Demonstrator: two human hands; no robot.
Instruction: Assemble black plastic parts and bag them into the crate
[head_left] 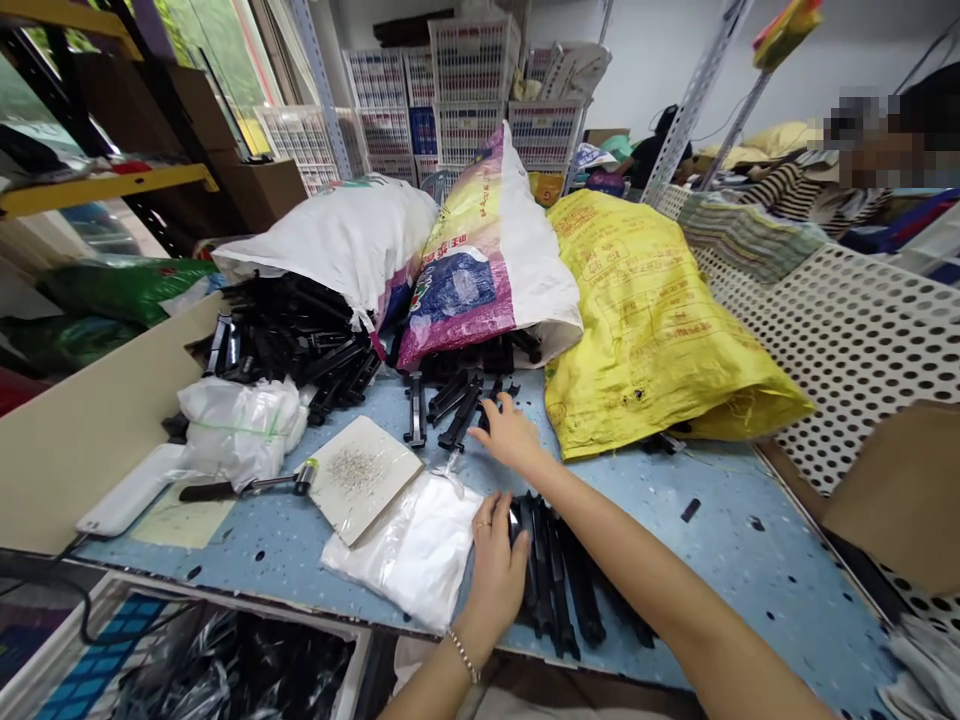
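Note:
My right hand is spread open just above loose black plastic parts on the blue speckled table, with its fingertips at or very near them. My left hand, with a ring and a beaded bracelet, lies against the end of a row of long black plastic parts. A clear bag of white material is next to its little-finger side. Whether the left fingers grip a part is hidden. A large heap of black parts spills from a white sack.
A pink-and-white sack and a yellow woven sack lie on the table. A square board with white grains sits beside a black-handled tool. A perforated white panel stands right. A bin of black parts sits below the front edge. A person sits far right.

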